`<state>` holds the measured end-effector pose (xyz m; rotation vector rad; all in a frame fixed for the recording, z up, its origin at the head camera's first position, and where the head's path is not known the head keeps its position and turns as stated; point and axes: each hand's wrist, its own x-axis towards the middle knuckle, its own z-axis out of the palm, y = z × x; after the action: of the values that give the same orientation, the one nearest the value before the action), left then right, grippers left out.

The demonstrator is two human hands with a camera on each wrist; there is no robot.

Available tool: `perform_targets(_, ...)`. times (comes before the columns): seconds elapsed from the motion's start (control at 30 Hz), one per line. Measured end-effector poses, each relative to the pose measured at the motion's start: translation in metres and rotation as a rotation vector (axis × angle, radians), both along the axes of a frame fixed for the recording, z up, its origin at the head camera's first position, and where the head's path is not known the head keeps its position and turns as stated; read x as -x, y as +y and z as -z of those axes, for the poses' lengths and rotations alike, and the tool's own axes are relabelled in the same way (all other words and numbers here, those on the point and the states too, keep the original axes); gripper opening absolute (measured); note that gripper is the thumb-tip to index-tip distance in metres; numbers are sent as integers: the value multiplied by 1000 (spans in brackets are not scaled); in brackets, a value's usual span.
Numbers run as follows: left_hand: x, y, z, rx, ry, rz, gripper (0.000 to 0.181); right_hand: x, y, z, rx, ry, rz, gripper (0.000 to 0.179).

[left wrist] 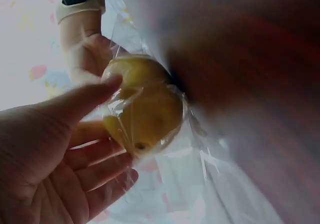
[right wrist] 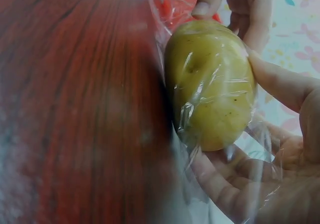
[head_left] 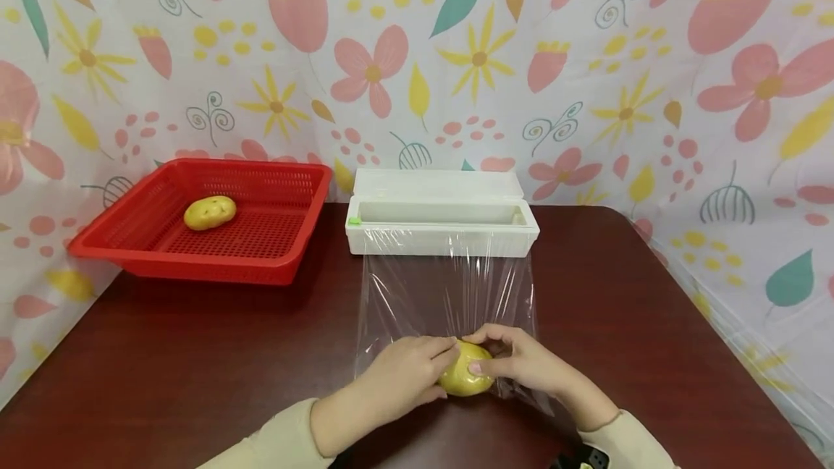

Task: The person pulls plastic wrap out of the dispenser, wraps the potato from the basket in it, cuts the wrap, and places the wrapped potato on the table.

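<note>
A yellow potato (head_left: pixel 464 369) lies near the front of the table with clear plastic wrap (head_left: pixel 417 288) drawn over it. Creases and shine of the film show on its skin in both wrist views. My left hand (head_left: pixel 407 375) holds the potato from the left, thumb (left wrist: pixel 107 87) on its near side and fingers along the other. From the right, my right hand (head_left: pixel 524 360) grips it between thumb and fingers. The film runs back from the potato to a white wrap dispenser (head_left: pixel 443 243), whose lid stands up. Some of each hand's fingers lie behind the film or potato.
At the back left stands a red plastic basket (head_left: pixel 287 266) with another potato (head_left: pixel 210 213) inside. A small green piece (head_left: pixel 355 221) sits on the dispenser's left front edge. The dark red wooden table (head_left: pixel 195 360) meets a flower-patterned curtain (head_left: pixel 417 56) behind.
</note>
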<state>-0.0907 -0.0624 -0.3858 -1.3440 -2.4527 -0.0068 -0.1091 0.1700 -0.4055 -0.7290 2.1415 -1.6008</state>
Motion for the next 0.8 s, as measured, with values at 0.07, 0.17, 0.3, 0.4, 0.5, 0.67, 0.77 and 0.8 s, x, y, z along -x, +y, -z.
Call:
perform_targets(0.07, 0, 3, 0, 19, 13, -13, 66, 0, 0, 1, -10, -39, 18, 33)
perform_targets(0.17, 0, 6, 0, 44, 32, -44, 75, 1, -1, 3, -24, -57, 43, 33)
perform_targets(0.3, 8, 9, 1, 47, 62, -60, 72, 3, -2, 1, -14, -69, 70, 35)
perform_targets(0.4, 14, 10, 3, 29, 65, -43, 67, 3, -2, 1, 3, -98, 85, 37)
perform_targets(0.5, 17, 11, 3, 9, 44, -22, 63, 2, -1, 0, -4, -109, 96, 39)
perform_targets(0.67, 23, 10, 4, -18, 17, 6, 57, 0, -1, -5, -126, -21, 124, 41)
perform_targets(0.77, 25, 9, 3, -30, 14, 12, 55, -3, -1, -10, -239, 67, 128, 46)
perform_targets(0.8, 26, 8, 3, -33, 12, 12, 54, -4, -1, -13, -273, 105, 137, 49)
